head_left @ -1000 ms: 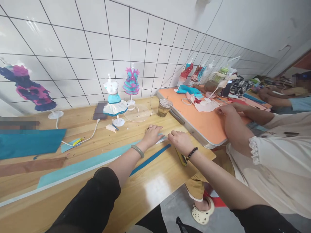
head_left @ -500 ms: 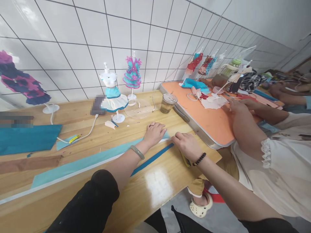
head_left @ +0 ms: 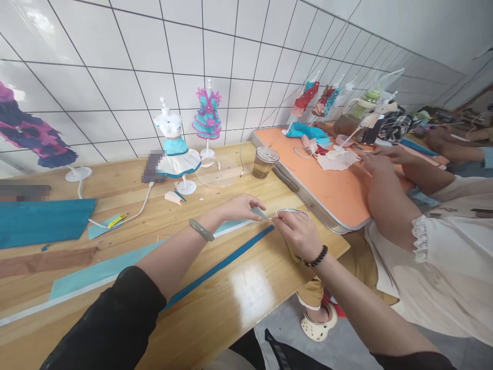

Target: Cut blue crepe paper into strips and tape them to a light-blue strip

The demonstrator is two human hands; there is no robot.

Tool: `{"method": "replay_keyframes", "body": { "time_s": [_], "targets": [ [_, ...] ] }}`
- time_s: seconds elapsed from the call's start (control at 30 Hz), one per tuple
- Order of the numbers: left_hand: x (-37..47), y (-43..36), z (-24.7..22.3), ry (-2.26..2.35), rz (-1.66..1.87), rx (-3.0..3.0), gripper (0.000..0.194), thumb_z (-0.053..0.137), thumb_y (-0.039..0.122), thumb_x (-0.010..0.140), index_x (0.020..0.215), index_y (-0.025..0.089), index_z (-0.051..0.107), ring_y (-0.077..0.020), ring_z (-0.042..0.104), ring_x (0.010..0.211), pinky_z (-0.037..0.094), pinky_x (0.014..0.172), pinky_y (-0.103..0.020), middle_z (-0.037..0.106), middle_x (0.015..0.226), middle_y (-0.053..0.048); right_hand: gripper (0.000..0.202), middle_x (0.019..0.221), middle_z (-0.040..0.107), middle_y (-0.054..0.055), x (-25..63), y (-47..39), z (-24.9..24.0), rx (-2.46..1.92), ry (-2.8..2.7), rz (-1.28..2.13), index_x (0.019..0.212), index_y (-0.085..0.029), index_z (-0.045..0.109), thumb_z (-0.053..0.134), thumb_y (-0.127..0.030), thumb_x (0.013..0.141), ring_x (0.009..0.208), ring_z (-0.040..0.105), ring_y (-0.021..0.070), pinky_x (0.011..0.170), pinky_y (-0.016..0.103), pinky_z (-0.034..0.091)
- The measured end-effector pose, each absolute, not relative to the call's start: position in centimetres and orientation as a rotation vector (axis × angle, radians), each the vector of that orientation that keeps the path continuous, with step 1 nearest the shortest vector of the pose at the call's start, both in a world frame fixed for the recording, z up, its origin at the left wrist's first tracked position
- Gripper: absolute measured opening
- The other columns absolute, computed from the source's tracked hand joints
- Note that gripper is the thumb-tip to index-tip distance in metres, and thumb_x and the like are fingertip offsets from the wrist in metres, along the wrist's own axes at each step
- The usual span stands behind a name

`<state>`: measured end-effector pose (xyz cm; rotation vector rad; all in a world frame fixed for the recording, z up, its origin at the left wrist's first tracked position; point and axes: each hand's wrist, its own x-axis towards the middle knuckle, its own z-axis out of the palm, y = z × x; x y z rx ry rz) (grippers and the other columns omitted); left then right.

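Left hand (head_left: 246,208), fingers bent, was at the far end of the light teal strip (head_left: 103,271); right hand (head_left: 295,231) was bunched just beside it — couldn't tell if either gripped anything. That strip lay on the tabletop (head_left: 208,318) along the white strip (head_left: 57,301) — blue strip (head_left: 227,261) nearer the person.
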<state>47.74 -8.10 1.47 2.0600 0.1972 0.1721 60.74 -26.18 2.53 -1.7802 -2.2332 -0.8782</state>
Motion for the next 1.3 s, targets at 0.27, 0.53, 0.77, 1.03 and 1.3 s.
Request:
{"method": "replay_keyframes", "body": {
  "time_s": [0.27, 0.53, 0.77, 1.03, 1.3],
  "targets": [
    [43.9, -12.2, 1.9, 0.066, 0.559, 2.545, 0.014, 0.056, 0.028, 0.079, 0.074, 0.021, 0.066, -0.015, 0.051, 0.083, 0.035, 0.08, -0.031, 0.059, 0.078, -0.002, 0.013, 0.081, 0.061, 0.005, 57.2, -28.7, 2.9, -1.697, -2.162, -0.918, 0.084, -0.015, 0.061, 0.049, -0.01, 0.084, 0.068, 0.048, 0.0124, 0.062, 0.028, 0.032],
    [40.2, -16.0, 0.5, -0.047, 0.591, 2.952, 0.026, 0.036, 0.018, 0.089, 0.083, 0.021, 0.06, -0.0161, 0.046, 0.083, 0.032, 0.077, -0.034, 0.057, 0.075, -0.003, 0.012, 0.08, 0.062, 0.006, 55.1, -31.4, 2.0, -1.695, -2.111, -0.766, 0.082, -0.015, 0.061, 0.05, -0.009, 0.083, 0.064, 0.047, 0.0118, 0.058, 0.029, 0.032],
    [40.7, -16.4, 1.4, 0.018, 0.545, 2.803, 0.025, 0.04, 0.029, 0.089, 0.086, 0.022, 0.064, -0.0173, 0.048, 0.089, 0.033, 0.081, -0.034, 0.061, 0.082, -0.004, 0.013, 0.08, 0.062, 0.007, 54.6, -31.9, 2.0, -1.713, -2.111, -0.748, 0.082, -0.014, 0.062, 0.05, -0.008, 0.083, 0.065, 0.048, 0.0127, 0.06, 0.029, 0.033],
    [42.8, -14.7, 3.3, 0.055, 0.243, 2.422, 0.021, 0.045, 0.029, 0.084, 0.085, 0.02, 0.065, -0.0136, 0.058, 0.081, 0.041, 0.077, -0.026, 0.067, 0.084, -0.002, 0.016, 0.084, 0.062, 0.007, 55.1, -31.8, 2.3, -1.767, -2.108, -0.712, 0.09, -0.013, 0.061, 0.046, -0.01, 0.086, 0.073, 0.052, 0.0141, 0.063, 0.029, 0.034],
    [44.6, -13.3, 4.8, 0.081, 0.119, 2.241, 0.021, 0.049, 0.032, 0.08, 0.084, 0.019, 0.066, -0.0123, 0.059, 0.078, 0.044, 0.073, -0.023, 0.068, 0.084, 0.0, 0.02, 0.084, 0.06, 0.005, 56.4, -30.9, 2.9, -1.931, -2.033, -0.672, 0.09, -0.016, 0.062, 0.042, -0.017, 0.089, 0.069, 0.049, 0.012, 0.064, 0.027, 0.032]
  ]
}}
